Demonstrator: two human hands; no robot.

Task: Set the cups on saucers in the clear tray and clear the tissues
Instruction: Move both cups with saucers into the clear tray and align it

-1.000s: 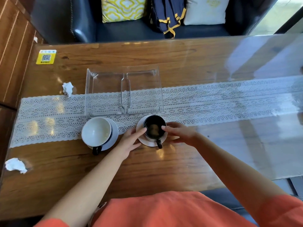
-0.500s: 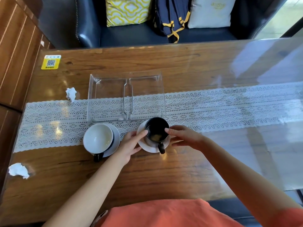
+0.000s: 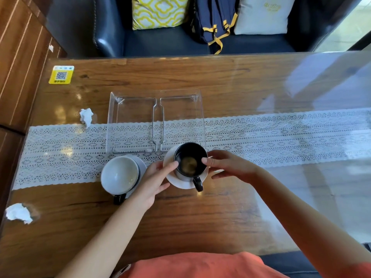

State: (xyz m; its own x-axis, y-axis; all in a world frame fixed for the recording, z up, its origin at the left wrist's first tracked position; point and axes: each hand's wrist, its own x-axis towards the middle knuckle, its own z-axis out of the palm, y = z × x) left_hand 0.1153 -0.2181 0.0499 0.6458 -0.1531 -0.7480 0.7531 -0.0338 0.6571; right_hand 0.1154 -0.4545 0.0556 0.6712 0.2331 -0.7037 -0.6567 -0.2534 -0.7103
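Note:
A black cup with brown dregs stands on a white saucer, lifted just over the near edge of the clear two-compartment tray. My left hand grips the saucer's left side, thumb against the cup. My right hand holds the right side, thumb on the cup's rim. A white cup with a black handle rests on its own saucer to the left, in front of the tray. One crumpled tissue lies left of the tray. Another tissue sits near the table's left front edge.
A white lace runner crosses the wooden table under a glass top. A yellow QR sticker is at the far left corner. Beyond the table a dark sofa holds a yellow cushion, a navy backpack and a white cushion.
Both hands have raised the black cup and saucer and carried them forward, so they now overlap the tray's near edge. The white cup and both tissues have not moved.

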